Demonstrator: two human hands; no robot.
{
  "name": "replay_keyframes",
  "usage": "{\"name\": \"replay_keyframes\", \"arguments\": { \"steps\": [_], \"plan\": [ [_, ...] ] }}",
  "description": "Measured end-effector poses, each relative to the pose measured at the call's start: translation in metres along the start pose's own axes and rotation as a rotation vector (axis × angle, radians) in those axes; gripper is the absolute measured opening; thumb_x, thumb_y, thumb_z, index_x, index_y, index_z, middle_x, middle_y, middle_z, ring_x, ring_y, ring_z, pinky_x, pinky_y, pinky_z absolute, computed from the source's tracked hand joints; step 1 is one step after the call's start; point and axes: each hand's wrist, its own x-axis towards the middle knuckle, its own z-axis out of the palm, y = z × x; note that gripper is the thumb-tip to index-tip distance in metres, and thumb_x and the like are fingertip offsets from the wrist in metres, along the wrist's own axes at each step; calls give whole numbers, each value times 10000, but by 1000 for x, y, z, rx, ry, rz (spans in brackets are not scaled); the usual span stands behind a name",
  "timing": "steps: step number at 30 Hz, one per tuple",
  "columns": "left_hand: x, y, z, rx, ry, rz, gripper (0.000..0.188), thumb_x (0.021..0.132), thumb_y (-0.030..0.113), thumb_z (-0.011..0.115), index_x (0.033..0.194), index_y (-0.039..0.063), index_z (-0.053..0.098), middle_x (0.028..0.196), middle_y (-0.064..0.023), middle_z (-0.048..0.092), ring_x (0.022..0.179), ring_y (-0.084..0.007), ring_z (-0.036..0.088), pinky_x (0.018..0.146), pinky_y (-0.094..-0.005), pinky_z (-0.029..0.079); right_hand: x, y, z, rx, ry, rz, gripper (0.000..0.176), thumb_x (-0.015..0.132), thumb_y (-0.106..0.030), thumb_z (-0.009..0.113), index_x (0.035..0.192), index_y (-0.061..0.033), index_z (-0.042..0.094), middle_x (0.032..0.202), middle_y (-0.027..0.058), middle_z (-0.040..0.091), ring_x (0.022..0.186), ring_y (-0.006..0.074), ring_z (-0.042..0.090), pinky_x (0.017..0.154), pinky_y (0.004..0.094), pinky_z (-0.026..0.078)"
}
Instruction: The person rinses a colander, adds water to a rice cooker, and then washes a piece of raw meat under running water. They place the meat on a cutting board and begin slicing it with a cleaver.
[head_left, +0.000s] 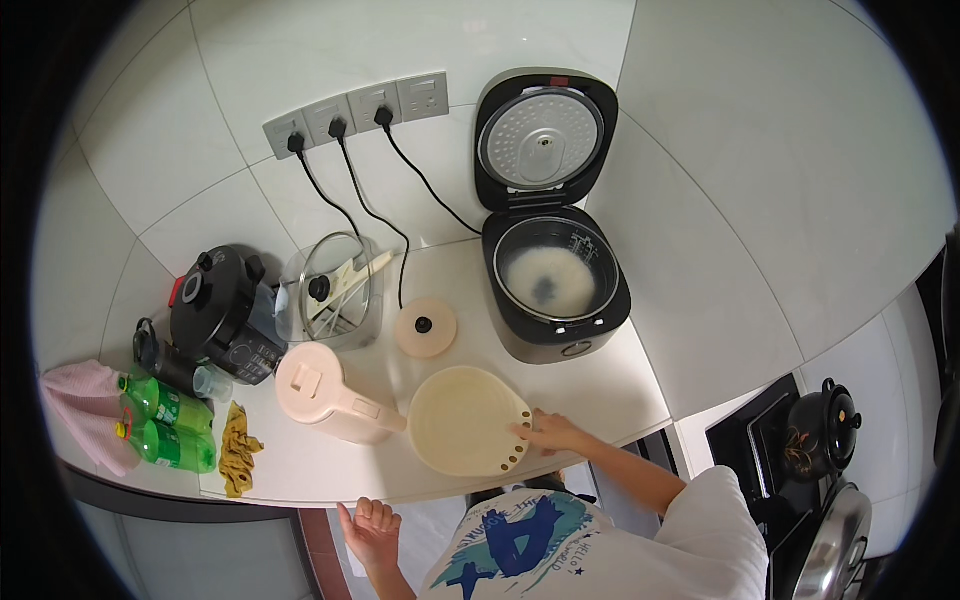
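My right hand (550, 433) is at the right rim of a cream plastic basin (461, 421) with holes along one edge; its fingers reach over the rim, and whether they grip it is unclear. My left hand (375, 529) hangs in front of the counter's front edge, fingers partly curled, holding nothing. Behind the basin stands a rice cooker (577, 347) with its lid (541, 139) raised; rice in cloudy water (551, 281) lies in its inner pot. A pink electric kettle (309, 384) stands left of the basin, its handle towards it. The kettle's round base (426, 341) lies behind the basin.
A pressure cooker (217, 307), a clear bin with a glass lid (335, 289), green bottles (169, 446) and a yellow cloth (238, 450) stand or lie at left. Three black plugs sit in wall sockets (356, 109), cords trailing down. A black pot (817, 435) is on the hob at right.
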Motion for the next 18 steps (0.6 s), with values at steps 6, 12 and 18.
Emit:
{"name": "replay_keyframes", "arguments": {
  "steps": [6, 12, 18],
  "plan": [
    [1, -6, -3, -26, 9, 28, 447, 901, 480, 328, 645, 114, 337, 541, 28, 245, 478, -97, 215, 466, -236, 209, -6, -54, -143, -318, 705, -691, 117, 770, -124, 516, 788, -18, 563, 706, 174, 599, 680, 322, 603, 573, 390, 498],
    [3, -23, 12, 2, 11, 34, 453, 894, 490, 338, 641, 114, 345, 533, 29, 259, 473, -96, 233, 451, -240, 211, 120, -32, -227, -1056, 830, -557, 258, 745, -92, 507, 992, -23, 478, 1279, 183, 407, 1013, 276, 480, 846, 385, 385],
    [-8, -35, 15, -81, 161, 76, 455, 890, 494, 345, 642, 113, 355, 537, 25, 281, 474, -99, 246, 452, -241, 222, 162, -26, -242, -1264, 820, -470, 214, 765, -133, 473, 963, -66, 518, 1164, 115, 522, 963, 206, 480, 800, 329, 340]
  ]
}}
